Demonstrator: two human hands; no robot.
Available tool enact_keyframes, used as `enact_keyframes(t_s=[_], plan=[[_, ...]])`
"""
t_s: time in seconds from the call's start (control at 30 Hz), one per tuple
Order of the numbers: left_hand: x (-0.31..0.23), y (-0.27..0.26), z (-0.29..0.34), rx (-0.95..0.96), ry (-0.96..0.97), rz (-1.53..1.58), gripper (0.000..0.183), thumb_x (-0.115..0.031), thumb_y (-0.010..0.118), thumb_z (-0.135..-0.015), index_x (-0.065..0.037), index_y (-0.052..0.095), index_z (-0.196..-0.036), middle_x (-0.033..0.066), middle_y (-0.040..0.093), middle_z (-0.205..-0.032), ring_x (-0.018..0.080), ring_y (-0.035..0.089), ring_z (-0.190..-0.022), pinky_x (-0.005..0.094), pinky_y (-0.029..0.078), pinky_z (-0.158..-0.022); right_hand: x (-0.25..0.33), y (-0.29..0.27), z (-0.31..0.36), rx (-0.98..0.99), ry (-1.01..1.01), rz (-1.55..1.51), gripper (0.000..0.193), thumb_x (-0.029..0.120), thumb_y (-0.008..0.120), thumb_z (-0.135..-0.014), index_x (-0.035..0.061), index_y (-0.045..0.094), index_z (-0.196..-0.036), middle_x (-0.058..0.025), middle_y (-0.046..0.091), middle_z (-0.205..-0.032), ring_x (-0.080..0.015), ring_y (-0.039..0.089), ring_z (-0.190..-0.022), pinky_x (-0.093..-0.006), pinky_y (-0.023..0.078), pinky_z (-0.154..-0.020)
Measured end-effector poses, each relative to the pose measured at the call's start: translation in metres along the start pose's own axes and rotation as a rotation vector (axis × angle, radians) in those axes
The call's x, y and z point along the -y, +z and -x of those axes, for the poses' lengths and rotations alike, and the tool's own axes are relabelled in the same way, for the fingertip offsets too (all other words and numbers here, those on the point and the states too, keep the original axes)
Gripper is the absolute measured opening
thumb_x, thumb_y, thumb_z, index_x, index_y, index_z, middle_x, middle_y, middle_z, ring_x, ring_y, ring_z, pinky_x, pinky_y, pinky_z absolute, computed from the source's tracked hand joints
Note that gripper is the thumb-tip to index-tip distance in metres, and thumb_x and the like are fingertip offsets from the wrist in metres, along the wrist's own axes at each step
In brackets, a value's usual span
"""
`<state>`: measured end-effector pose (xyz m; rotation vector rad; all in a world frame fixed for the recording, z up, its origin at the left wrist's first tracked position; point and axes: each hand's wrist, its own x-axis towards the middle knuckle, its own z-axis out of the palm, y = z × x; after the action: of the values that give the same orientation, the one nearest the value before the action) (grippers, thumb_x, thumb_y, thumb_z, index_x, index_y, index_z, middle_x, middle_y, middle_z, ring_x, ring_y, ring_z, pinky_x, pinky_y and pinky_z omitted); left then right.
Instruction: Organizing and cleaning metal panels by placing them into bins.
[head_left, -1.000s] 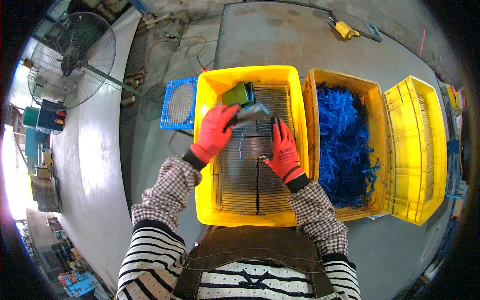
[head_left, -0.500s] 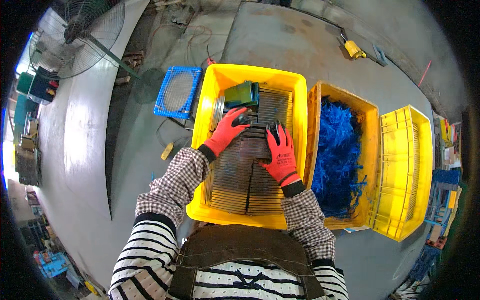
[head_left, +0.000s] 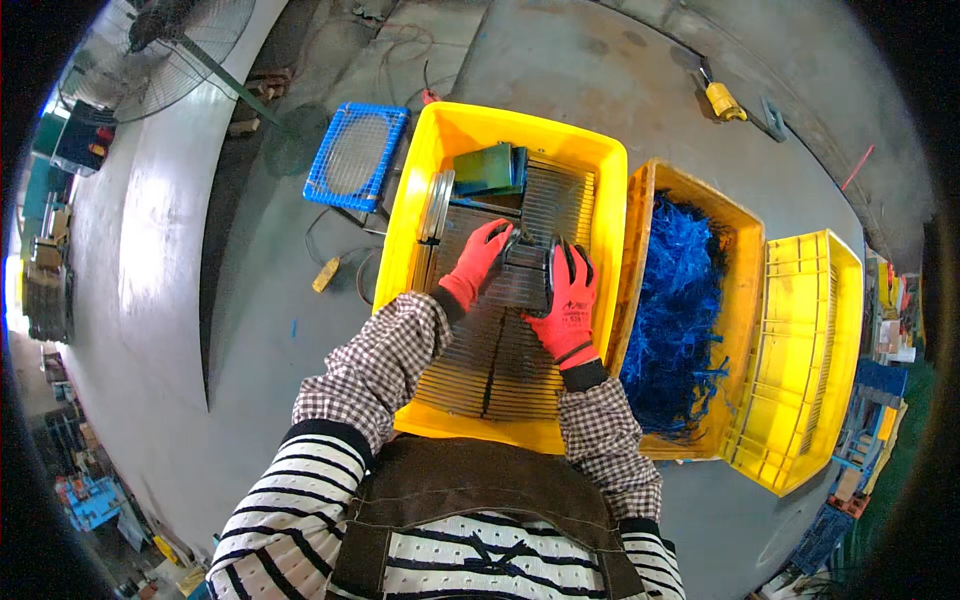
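Observation:
A yellow bin (head_left: 612, 200) stands in front of me, packed with rows of thin metal plates (head_left: 463, 368). Both my hands wear red gloves with black fingertips and work over its middle. My right hand (head_left: 568, 308) grips the right edge of a dark flat plate (head_left: 521, 287), with the thumb at its near side. At the far left of that plate, the fingers of my left hand (head_left: 480, 262) are closed together; what they pinch is hidden. Beyond them lie greenish film-covered pieces (head_left: 484, 170). Some bright metal strips (head_left: 436, 208) lean along the bin's left wall.
Right of the bin, a worn yellow crate (head_left: 640, 275) holds blue shredded film (head_left: 680, 290). A second yellow crate (head_left: 790, 340) stands beyond it. To the left are a blue-edged stool (head_left: 357, 155), a large fan (head_left: 165, 55) and a pale sheet surface (head_left: 150, 240).
The view has shifted a little. My left hand has moved right and nearer to me within the bin, and its fingers have drawn together. My right hand stays by the dark plate.

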<state>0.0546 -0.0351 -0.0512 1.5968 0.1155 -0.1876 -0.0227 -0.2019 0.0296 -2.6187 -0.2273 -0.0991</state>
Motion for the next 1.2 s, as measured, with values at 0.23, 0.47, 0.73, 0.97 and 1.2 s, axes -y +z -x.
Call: enact_keyframes(t_s=[0.23, 0.47, 0.73, 0.97, 1.2], plan=[[-0.013, -0.006, 0.020, 0.220, 0.424, 0.173, 0.034, -0.017, 0.051, -0.093, -0.001, 0.053, -0.123, 0.0093, 0.057, -0.121, 0.0170, 0.049, -0.115, 0.0285, 0.036, -0.099, 0.004, -0.008, -0.006, 0.037, -0.034, 0.121, 0.106, 0.037, 0.085, -0.045, 0.0088, 0.036, -0.135, -0.0179, 0.031, -0.138, -0.0426, 0.026, -0.127, -0.0517, 0.023, -0.106], [-0.063, -0.050, -0.029, -0.018, 0.540, -0.748, 0.038, -0.021, 0.065, -0.080, -0.006, 0.060, -0.115, 0.0151, 0.060, -0.113, 0.0291, 0.053, -0.110, 0.0365, 0.039, -0.096, -0.012, 0.001, -0.004, 0.035, -0.071, 0.030, 0.112, 0.036, 0.086, -0.042, 0.0106, 0.032, -0.137, -0.0149, 0.031, -0.139, -0.0418, 0.025, -0.128, -0.0516, 0.022, -0.107], [-0.065, -0.071, -0.099, 0.493, 0.343, -1.361, 0.041, -0.043, 0.067, -0.065, -0.016, 0.068, -0.096, 0.0093, 0.064, -0.096, 0.0303, 0.057, -0.095, 0.0426, 0.041, -0.080, 0.000, -0.008, -0.002, 0.112, 0.028, 0.007, 0.114, 0.034, 0.087, -0.043, 0.0126, 0.030, -0.139, -0.0115, 0.029, -0.141, -0.0405, 0.024, -0.129, -0.0501, 0.023, -0.107], [-0.055, -0.065, -0.099, 0.635, 0.682, -1.628, 0.025, -0.034, 0.063, -0.071, -0.014, 0.065, -0.087, 0.0075, 0.063, -0.085, 0.0262, 0.059, -0.087, 0.0462, 0.039, -0.079, 0.001, -0.006, -0.001, 0.055, 0.035, -0.014, 0.110, 0.026, 0.087, -0.040, 0.0100, 0.035, -0.136, -0.0132, 0.032, -0.138, -0.0394, 0.028, -0.127, -0.0485, 0.026, -0.106], [-0.069, -0.062, -0.083, 0.699, 0.966, -1.842, 0.025, -0.037, 0.062, -0.072, -0.014, 0.061, -0.082, 0.0057, 0.060, -0.082, 0.0256, 0.059, -0.085, 0.0478, 0.038, -0.087, 0.002, -0.008, 0.000, 0.026, 0.025, -0.029, 0.106, 0.025, 0.086, -0.044, 0.0106, 0.035, -0.136, -0.0134, 0.033, -0.138, -0.0394, 0.027, -0.127, -0.0498, 0.026, -0.106]])
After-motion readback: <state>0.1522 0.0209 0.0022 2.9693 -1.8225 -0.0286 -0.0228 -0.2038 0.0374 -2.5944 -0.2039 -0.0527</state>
